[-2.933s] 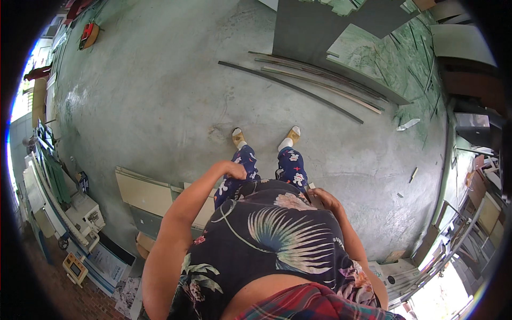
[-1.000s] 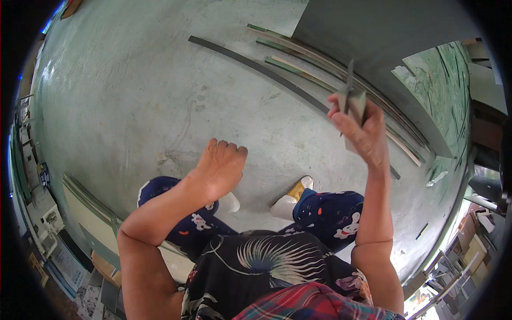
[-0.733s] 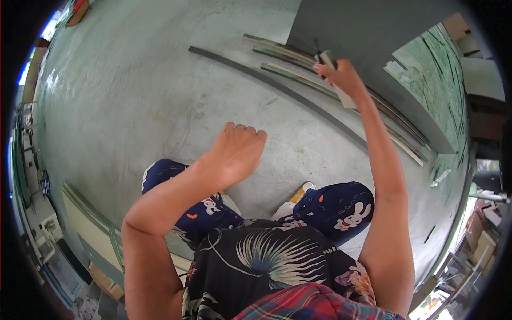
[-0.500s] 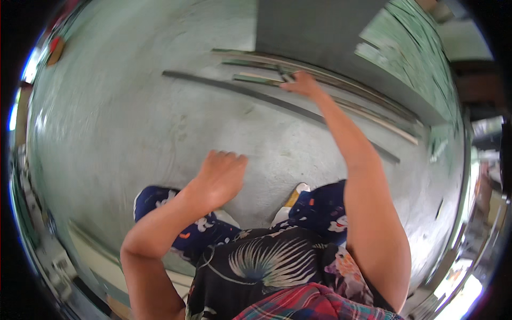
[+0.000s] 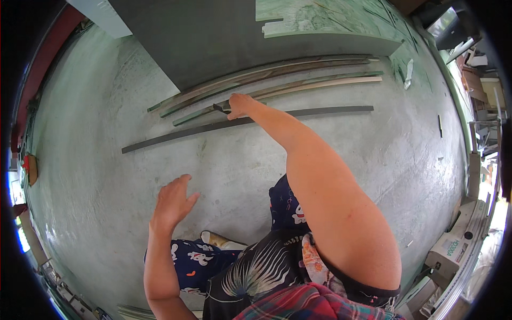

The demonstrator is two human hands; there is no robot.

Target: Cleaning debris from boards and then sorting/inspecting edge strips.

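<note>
The small dark tool [image 5: 219, 108] is in my right hand [image 5: 240, 105], just above the green-edged strip [image 5: 192, 116] that lies between the long dark strip [image 5: 186, 134] and the others; only its dark, angular end pokes out past my fingers, and the rest is covered by my grip, so I can't make out its full shape. My thumb and fingers are closed around it, seen mostly from the back, and I can't tell whether they also touch the strips under them. My forearm hides no strip end, but the hand covers a stretch of the green-edged one. My left hand [image 5: 174, 200] is empty over the bare floor [image 5: 117, 197], fingers loosely bent, thumb standing apart. Beyond the strips lies a large grey sheet [image 5: 197, 42], cut off by the upper edge. Near me, one shoe [image 5: 213, 238] shows beside my patterned trousers [image 5: 200, 260]; the other is hidden.
</note>
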